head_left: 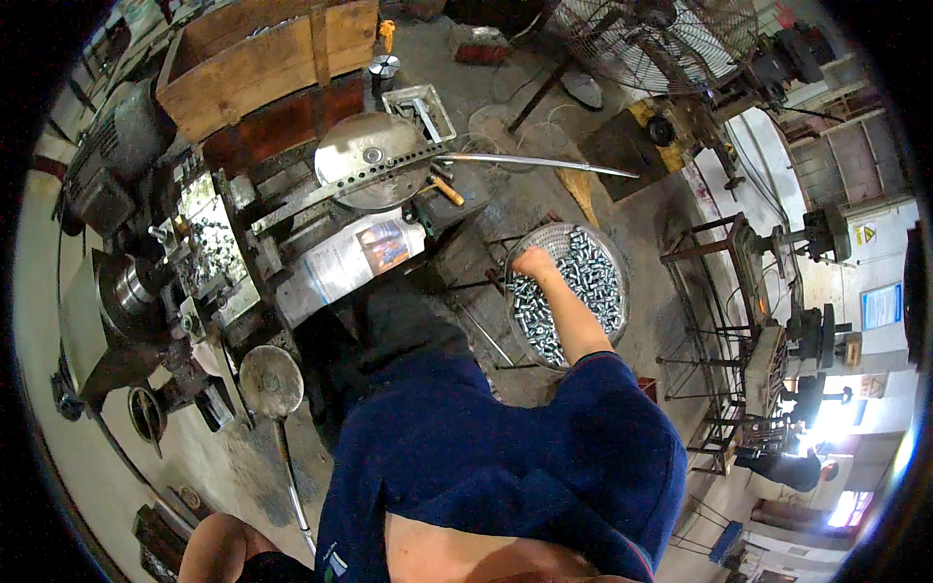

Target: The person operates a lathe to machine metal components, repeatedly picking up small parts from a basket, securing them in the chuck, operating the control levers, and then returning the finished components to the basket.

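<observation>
My right forearm reaches over a round perforated metal basket (610,245) full of short shiny metal sleeve-like pieces (595,284). Near the basket's far left rim, my right hand (533,260) is curled over the pieces. Its fingertips are hidden, so what it holds cannot be made out. My left hand is out of view. Left of the basket stands a machine with a round metal plate (364,136), crossed by a drilled bar (340,182) with a long shiny rod (544,161). A printed white sack (355,255) lies on the machine's near side.
A wooden crate (262,68) stands at the back left, a large caged fan (671,44) at the back right. A long handle with a round disc (272,381) rises at the left. Metal stands (714,243) line the right side; a person (792,471) is farther off.
</observation>
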Motion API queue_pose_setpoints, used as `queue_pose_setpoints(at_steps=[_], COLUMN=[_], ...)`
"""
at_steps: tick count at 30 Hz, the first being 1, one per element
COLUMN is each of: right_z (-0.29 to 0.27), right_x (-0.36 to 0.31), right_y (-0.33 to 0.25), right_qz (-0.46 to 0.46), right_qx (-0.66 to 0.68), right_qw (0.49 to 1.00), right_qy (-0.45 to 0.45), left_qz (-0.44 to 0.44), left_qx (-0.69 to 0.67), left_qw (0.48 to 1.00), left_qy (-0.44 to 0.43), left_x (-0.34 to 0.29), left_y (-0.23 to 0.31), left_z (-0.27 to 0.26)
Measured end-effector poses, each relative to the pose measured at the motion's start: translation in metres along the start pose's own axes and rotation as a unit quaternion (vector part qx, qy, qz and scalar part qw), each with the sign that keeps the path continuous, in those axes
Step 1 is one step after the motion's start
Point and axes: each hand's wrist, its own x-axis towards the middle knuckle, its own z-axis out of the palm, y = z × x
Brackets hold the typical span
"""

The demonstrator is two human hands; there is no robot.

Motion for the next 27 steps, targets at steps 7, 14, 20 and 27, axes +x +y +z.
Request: queue_pose_setpoints(at_steps=[7, 14, 20, 27], right_z=[-0.003, 0.002, 0.012, 0.011], right_x=[-0.01, 0.001, 0.006, 0.0], right_y=[-0.005, 0.007, 0.013, 0.013], right_qz=[0.037, 0.026, 0.035, 0.01], right_qx=[0.008, 0.023, 0.083, 0.026], right_qw=[0.998, 0.999, 0.993, 0.999], right_qy=[0.041, 0.038, 0.077, 0.035], left_qz=[-0.012, -0.013, -0.021, -0.029], left_qx=[0.028, 0.082, 0.073, 0.06], left_qw=[0.999, 0.997, 0.997, 0.998], left_qy=[0.02, 0.001, 0.001, 0.006], left_x=[-0.004, -0.016, -0.013, -0.014], left_y=[0.008, 0.011, 0.005, 0.008], left_z=[-0.002, -0.007, 0.004, 0.007])
